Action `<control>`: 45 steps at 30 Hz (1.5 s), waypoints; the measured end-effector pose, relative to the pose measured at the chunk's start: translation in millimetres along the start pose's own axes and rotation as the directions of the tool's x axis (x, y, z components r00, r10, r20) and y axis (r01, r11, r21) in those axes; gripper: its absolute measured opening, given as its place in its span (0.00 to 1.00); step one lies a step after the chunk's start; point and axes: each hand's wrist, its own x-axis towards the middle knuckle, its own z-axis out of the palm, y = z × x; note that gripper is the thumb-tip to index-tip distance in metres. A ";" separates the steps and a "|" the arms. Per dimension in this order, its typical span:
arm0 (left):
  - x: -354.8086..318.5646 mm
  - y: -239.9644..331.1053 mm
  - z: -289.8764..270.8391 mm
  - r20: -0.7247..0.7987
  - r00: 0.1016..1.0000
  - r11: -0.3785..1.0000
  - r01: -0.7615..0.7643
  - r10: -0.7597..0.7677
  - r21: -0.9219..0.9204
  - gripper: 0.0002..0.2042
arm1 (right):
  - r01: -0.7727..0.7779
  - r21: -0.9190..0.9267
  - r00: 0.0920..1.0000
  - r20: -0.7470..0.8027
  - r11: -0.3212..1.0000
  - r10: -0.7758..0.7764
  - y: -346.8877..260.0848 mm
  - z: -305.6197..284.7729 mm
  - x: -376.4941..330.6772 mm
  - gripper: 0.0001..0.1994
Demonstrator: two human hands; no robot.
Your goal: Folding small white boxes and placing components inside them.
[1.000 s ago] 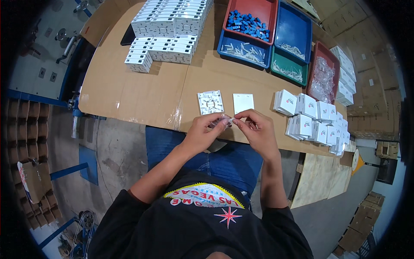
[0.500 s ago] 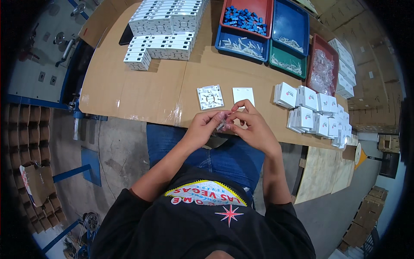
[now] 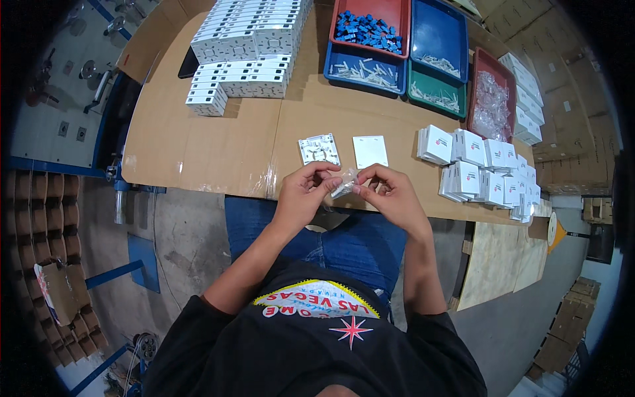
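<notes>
A small clear plastic bag point(image 3: 342, 187) with pale pieces inside is stretched between my hands at the table's near edge. My left hand point(image 3: 303, 194) pinches its left side between thumb and fingertips. On the other side, my right hand point(image 3: 390, 196) pinches its edge the same way. What exactly the bag contains is too small to make out. Just beyond my left fingers lies a white square plastic frame point(image 3: 319, 150) with its moulded inner side up. A plain white square plate point(image 3: 370, 151) lies beside it, beyond my right hand.
Stacked white square units point(image 3: 254, 43) stand at far left. Far right are a red tray point(image 3: 336, 33) of blue parts, a blue tray point(image 3: 331, 74) and a green tray point(image 3: 413, 99) of pale small pieces, and another red tray point(image 3: 473, 122) of clear bags. White booklets point(image 3: 465, 180) lie in piles at right.
My hands have drawn slightly apart, and the clear bag now shows more openly between them. Both hands still pinch it. The view has shifted a little.
</notes>
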 end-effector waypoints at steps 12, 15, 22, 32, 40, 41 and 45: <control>7.3 -4.3 -3.6 -0.029 0.989 0.982 -0.138 0.143 0.126 0.10 | -0.084 0.142 0.995 -0.036 0.986 0.090 14.9 1.0 4.5 0.06; 9.1 5.0 -5.9 -0.026 0.978 0.944 -0.191 0.206 0.268 0.12 | -0.060 0.240 0.995 -0.061 0.969 0.077 21.1 4.3 5.5 0.06; 10.9 35.5 4.9 0.131 0.814 0.480 -0.454 0.565 0.750 0.26 | 0.022 0.291 0.992 -0.126 0.956 0.016 21.6 16.7 9.6 0.06; 17.8 -5.3 -7.5 0.169 0.796 0.458 -0.492 0.582 0.740 0.22 | -0.074 0.278 0.986 -0.126 0.958 0.112 22.1 31.3 13.0 0.08; 21.2 -16.1 -18.9 0.007 0.838 0.605 -0.400 0.545 0.689 0.22 | -0.104 0.301 0.991 -0.045 0.948 0.123 21.5 16.8 46.0 0.09; 22.6 -19.1 -23.1 -0.053 0.856 0.656 -0.352 0.514 0.667 0.22 | -0.005 0.120 0.988 -0.153 0.993 0.023 32.5 5.1 60.7 0.09; 30.4 -30.8 -48.5 -0.094 0.849 0.621 -0.301 0.520 0.724 0.23 | 0.024 -0.346 0.906 -0.388 0.938 -0.166 63.8 -50.0 141.0 0.09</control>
